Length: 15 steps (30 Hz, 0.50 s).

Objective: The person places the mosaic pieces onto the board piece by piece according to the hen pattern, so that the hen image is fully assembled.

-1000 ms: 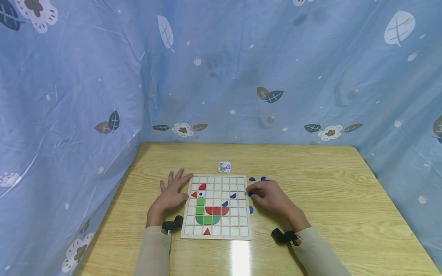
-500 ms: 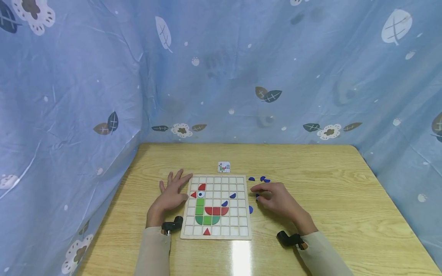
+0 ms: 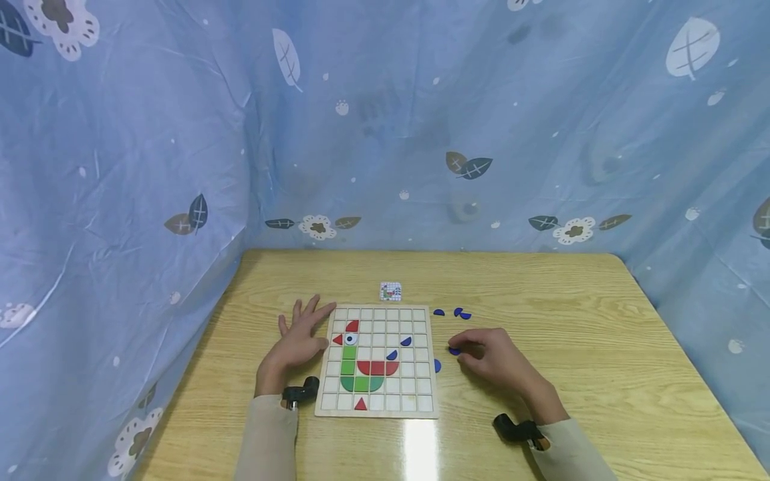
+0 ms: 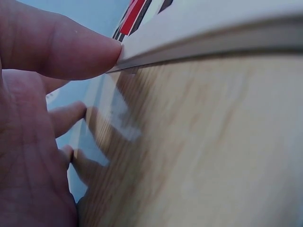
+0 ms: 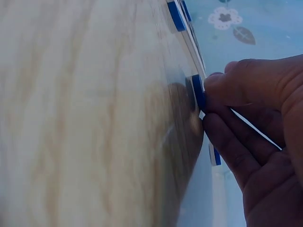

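A square wooden grid board (image 3: 415, 412) lies on the table, bearing red, green and blue flat pieces and a white round eye piece (image 3: 351, 339) in a bird-like figure. My left hand (image 3: 295, 344) lies at the board's left edge, fingers spread; its thumb (image 4: 90, 49) touches the board's side in the left wrist view. Right of the board, my right hand (image 3: 496, 357) pinches a blue half-circle piece (image 3: 454, 351) low at the table. In the right wrist view that blue piece (image 5: 198, 92) stands out at the fingertips, partly hidden behind the thumb.
Several more blue pieces (image 3: 439, 312) lie beyond the right hand, near the board's upper right. Another blue piece (image 3: 438, 365) sits against the board's right edge. A small pattern card (image 3: 390, 291) lies behind the board. Blue curtains (image 3: 385, 133) surround the table.
My right hand has moved right and slightly nearer, away from the board's edge, and the blue half-circle piece has slid along with it. The left hand has stayed in place.
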{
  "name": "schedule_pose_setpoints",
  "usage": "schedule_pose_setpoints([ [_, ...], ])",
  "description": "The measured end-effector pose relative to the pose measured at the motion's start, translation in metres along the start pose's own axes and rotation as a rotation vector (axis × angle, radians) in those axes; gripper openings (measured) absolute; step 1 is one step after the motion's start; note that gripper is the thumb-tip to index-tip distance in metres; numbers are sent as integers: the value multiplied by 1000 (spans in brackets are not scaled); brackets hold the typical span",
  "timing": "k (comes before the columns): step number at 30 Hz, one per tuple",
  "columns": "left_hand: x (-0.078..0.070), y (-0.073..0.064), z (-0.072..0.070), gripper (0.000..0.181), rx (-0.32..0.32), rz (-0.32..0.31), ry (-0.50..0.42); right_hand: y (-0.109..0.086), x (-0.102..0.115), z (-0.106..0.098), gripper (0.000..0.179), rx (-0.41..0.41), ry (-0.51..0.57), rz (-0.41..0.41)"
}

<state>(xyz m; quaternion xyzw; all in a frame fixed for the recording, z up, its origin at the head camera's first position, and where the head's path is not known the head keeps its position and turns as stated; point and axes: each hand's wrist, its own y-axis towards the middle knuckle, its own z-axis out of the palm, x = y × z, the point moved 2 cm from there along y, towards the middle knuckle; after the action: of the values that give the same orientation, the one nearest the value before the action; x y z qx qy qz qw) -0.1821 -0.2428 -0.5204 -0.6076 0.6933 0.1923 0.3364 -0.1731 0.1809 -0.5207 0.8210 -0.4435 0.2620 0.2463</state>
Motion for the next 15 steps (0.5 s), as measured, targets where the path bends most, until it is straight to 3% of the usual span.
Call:
schedule_pose_setpoints([
  [7,1,0,0,87,0,-13,0,4,4,4,30,-13,31,-53],
  [15,1,1,1,86,-3,-10,-8,12,13,9,26,-54,-32,-131],
])
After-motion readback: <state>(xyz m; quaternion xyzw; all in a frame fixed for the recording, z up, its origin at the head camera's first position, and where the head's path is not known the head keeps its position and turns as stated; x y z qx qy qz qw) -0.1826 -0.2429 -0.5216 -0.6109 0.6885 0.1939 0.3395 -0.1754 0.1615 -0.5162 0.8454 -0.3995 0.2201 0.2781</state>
